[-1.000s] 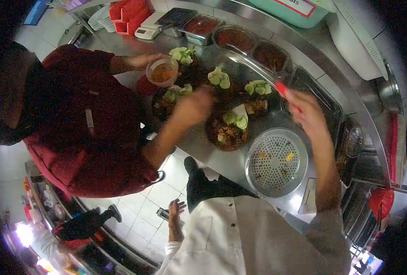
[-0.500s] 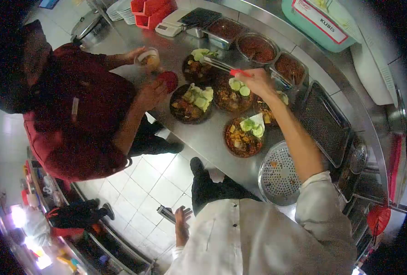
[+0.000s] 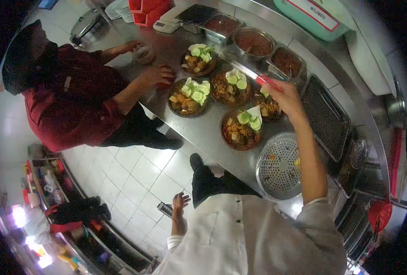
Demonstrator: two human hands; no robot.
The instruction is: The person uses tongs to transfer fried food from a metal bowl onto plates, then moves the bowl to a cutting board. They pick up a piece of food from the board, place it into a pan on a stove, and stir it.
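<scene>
My right hand [image 3: 283, 96] is closed on the red handle of metal tongs [image 3: 244, 68], held above the counter near the bowls. Below the tongs sits a dark bowl [image 3: 231, 98] of food topped with cucumber slices. Around it are more such bowls: one at the far side [image 3: 198, 64], one to the left [image 3: 187, 107], one nearer me [image 3: 240, 140], and one partly hidden by my right hand [image 3: 270, 112]. Low at my side hangs my left hand [image 3: 180, 204], empty, with its fingers apart.
A co-worker in a red shirt [image 3: 75, 110] stands at the left, hands near a clear container [image 3: 142, 54]. A perforated metal tray [image 3: 276, 176] lies nearest my right arm. Pans of red sauce [image 3: 254, 42], a scale [image 3: 169, 20] and red bins [image 3: 148, 11] line the back.
My right hand has drawn the tongs right, away from the far bowl. The co-worker has lowered the clear container and shifted the hand with the red object. My left hand stays low.
</scene>
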